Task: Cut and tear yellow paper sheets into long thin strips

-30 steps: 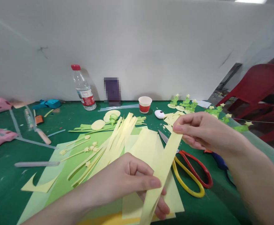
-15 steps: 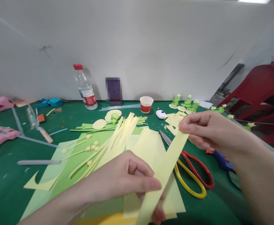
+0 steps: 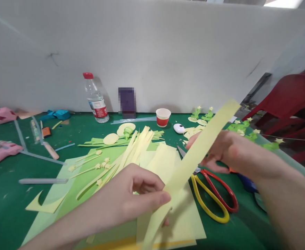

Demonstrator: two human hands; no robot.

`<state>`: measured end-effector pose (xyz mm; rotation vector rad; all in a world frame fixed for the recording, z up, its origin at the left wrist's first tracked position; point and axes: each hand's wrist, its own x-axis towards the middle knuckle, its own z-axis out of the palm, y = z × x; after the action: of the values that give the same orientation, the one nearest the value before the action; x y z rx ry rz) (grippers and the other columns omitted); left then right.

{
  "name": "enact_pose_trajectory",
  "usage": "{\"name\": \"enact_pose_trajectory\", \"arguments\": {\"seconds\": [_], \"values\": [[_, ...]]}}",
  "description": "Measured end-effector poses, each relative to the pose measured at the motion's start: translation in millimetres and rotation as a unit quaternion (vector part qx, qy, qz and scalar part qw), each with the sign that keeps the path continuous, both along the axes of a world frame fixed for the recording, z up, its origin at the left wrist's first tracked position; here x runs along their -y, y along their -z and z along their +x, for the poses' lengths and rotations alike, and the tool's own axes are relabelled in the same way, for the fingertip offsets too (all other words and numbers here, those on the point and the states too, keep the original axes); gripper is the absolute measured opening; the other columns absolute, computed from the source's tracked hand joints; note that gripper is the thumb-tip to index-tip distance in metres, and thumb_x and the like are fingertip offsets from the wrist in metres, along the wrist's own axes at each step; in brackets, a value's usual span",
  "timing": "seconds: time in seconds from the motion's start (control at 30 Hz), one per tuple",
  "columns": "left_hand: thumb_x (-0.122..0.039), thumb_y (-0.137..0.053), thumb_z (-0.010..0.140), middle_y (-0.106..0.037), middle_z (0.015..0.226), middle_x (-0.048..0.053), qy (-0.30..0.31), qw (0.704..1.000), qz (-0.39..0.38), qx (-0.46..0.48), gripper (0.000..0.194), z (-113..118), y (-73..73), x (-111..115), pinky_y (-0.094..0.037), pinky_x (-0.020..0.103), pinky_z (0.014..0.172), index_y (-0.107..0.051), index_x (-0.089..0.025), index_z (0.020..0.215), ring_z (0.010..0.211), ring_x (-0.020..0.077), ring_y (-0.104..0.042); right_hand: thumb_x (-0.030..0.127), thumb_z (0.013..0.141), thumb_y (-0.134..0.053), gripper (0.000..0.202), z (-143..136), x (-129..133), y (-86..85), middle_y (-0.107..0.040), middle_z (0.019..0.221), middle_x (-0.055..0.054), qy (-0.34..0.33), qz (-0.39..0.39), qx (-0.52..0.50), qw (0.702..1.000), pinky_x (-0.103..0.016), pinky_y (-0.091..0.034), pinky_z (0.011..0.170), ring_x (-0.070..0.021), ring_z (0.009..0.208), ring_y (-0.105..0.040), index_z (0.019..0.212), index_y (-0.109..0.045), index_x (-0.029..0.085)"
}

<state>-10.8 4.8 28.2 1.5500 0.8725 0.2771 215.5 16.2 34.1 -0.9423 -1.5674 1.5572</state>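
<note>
My left hand (image 3: 139,198) pinches a long pale yellow paper strip (image 3: 203,147) between thumb and fingers near its lower part. The strip slants up to the right, its upper end free in the air. Behind it is my right hand (image 3: 230,154), fingers apart and partly hidden by the strip; it does not grip the paper. Below my right hand lie scissors (image 3: 212,192) with one red and one yellow handle, blades partly covered. Under my left hand are pale yellow sheets (image 3: 178,222) and green sheets (image 3: 71,198). A bundle of cut yellow strips (image 3: 137,146) rests on them.
Along the wall stand a water bottle (image 3: 97,100), a dark pixelated object (image 3: 127,102) and a paper cup (image 3: 163,117). A pink glue gun (image 3: 3,154) lies left. Small star-topped paper plants (image 3: 208,114) sit back right. A blue-handled tool (image 3: 246,184) lies near my right wrist.
My right hand has let go of the strip's upper end and moved behind it, fingers opening. The strip's upper end now reaches higher and farther right. My left hand keeps its pinch, shifted slightly left.
</note>
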Motion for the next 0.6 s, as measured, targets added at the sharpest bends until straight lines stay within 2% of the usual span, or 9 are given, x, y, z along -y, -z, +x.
{"name": "enact_pose_trajectory", "arguments": {"seconds": [0.07,0.1,0.17,0.23,0.33,0.4,0.5,0.6], "values": [[-0.026,-0.052,0.075,-0.06,0.051,-0.006,-0.019,0.998,0.064,-0.02,0.026,0.1,0.3,-0.3,-0.034,0.015,0.048,-0.052,-0.018,0.05,0.047,0.0066,-0.043,0.03,0.069,-0.068,0.021,-17.8,8.8,2.1,-0.06,0.066,0.002,-0.035,-0.018,0.03,0.999,-0.015,-0.035,0.043,-0.0063,0.051,-0.048,0.087,-0.064,0.021],[-0.025,-0.051,0.075,-0.06,0.05,-0.006,-0.021,0.996,0.085,-0.027,0.026,0.2,0.2,-0.5,-0.034,0.014,0.047,-0.053,-0.018,0.051,0.046,0.0062,-0.043,0.024,0.069,-0.067,0.015,-26.5,13.1,2.9,-0.06,0.069,0.003,-0.025,-0.019,0.042,0.999,-0.016,-0.038,0.049,-0.0075,0.057,-0.051,0.084,-0.064,0.021],[-0.024,-0.049,0.076,-0.061,0.049,-0.006,-0.014,0.993,0.11,-0.036,0.026,0.4,-0.8,-0.9,-0.034,0.013,0.046,-0.056,-0.017,0.051,0.045,0.006,-0.045,0.019,0.071,-0.064,0.002,-40.8,19.5,4.3,-0.058,0.063,0.003,0.001,-0.024,0.066,0.998,-0.015,-0.038,0.048,-0.007,0.055,-0.049,0.072,-0.063,0.018],[-0.023,-0.048,0.078,-0.065,0.054,-0.005,-0.018,0.99,0.133,-0.044,0.027,0.8,-2.0,-1.4,-0.036,0.013,0.047,-0.061,-0.017,0.055,0.047,0.0068,-0.05,0.017,0.072,-0.062,0.011,-49.6,22.5,5.7,-0.052,0.053,0.004,0.027,-0.023,0.073,0.997,-0.014,-0.035,0.042,-0.0052,0.047,-0.044,0.062,-0.059,0.016],[-0.027,-0.047,0.081,-0.068,0.063,-0.003,-0.049,0.983,0.175,-0.037,0.028,1.9,-2.1,-1.6,-0.039,0.014,0.052,-0.067,-0.018,0.063,0.058,0.0091,-0.057,0.017,0.075,-0.059,0.013,-53.9,22.7,8.3,-0.049,0.049,0.005,0.024,-0.016,0.044,0.999,-0.013,-0.032,0.039,-0.0037,0.044,-0.041,0.062,-0.06,0.014],[-0.029,-0.048,0.081,-0.067,0.061,-0.005,-0.065,0.977,0.199,-0.038,0.029,2.6,-0.5,-1.0,-0.037,0.014,0.047,-0.068,-0.019,0.063,0.05,0.007,-0.051,0.019,0.076,-0.059,0.011,-53.9,22.4,11.0,-0.051,0.051,0.004,0.023,-0.019,0.023,0.999,-0.012,-0.033,0.04,-0.0033,0.044,-0.042,0.067,-0.061,0.014],[-0.027,-0.05,0.08,-0.061,0.05,-0.007,-0.081,0.969,0.228,-0.045,0.03,3.3,2.5,0.9,-0.03,0.015,0.04,-0.068,-0.019,0.057,0.037,0.0039,-0.034,0.021,0.074,-0.061,0.011,-53.3,22.5,15.3,-0.051,0.051,0.004,0.038,-0.041,-0.006,0.998,-0.013,-0.034,0.04,-0.0031,0.043,-0.042,0.067,-0.061,0.013],[-0.029,-0.052,0.078,-0.059,0.044,-0.007,-0.097,0.96,0.258,-0.05,0.031,3.4,4.0,2.6,-0.032,0.016,0.04,-0.066,-0.019,0.052,0.034,0.0037,-0.034,0.021,0.071,-0.065,0.016,-50.1,20.8,15.5,-0.049,0.048,0.005,0.051,-0.064,-0.035,0.996,-0.014,-0.035,0.04,-0.0035,0.041,-0.042,0.059,-0.058,0.013]]}}
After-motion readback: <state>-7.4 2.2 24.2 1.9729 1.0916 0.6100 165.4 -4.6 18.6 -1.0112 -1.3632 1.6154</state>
